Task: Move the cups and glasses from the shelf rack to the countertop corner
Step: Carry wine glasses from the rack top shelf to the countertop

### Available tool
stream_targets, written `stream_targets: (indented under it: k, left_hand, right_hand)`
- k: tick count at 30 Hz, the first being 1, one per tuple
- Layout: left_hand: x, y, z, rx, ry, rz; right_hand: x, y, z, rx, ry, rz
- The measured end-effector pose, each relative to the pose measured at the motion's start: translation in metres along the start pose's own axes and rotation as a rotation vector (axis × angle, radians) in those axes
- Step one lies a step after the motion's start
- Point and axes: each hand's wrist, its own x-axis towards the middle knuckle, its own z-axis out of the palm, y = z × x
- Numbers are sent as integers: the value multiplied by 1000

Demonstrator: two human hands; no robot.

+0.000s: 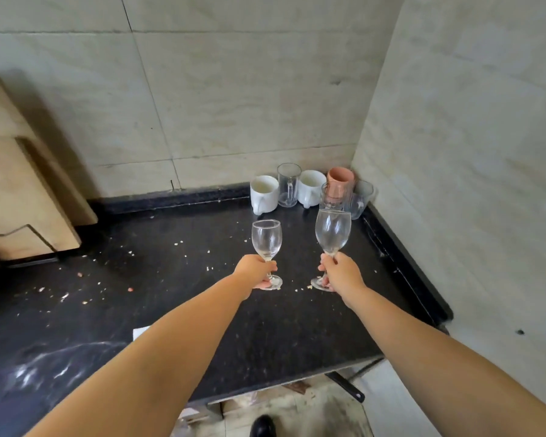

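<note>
Two bare forearms reach from the near edge over a dark speckled surface [158,247], each ending in a hand closed on a clear stemmed glass. At left, the left hand [255,272] wraps its fingers around the stem of the smaller wine glass [266,239], whose foot sits at or just above the stone; contact cannot be told. Beside it, the right hand [341,272] pinches the stem of the taller wine glass [332,231], which leans slightly, its foot near the surface.

Beyond both glasses, in the far right corner where two tiled walls meet, stand the pieces already grouped there: a white mug [264,193], a clear glass mug [288,184], a second white mug [311,187], a pink cup [340,181] and two more clear glasses [361,198], packed close together. Pale crumbs [180,243] dot the middle and left of the surface. A beige wooden board [22,171] leans at the far left edge.
</note>
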Motion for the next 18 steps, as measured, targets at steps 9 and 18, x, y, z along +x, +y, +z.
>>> stream_targets:
  k: [9, 18]
  left_hand:
    - [98, 34, 8, -129, 48, -116]
    - [190, 66, 33, -152, 133, -124]
  right_hand:
    - [111, -20, 15, -82, -53, -9]
    - [211, -38, 42, 70, -105, 39]
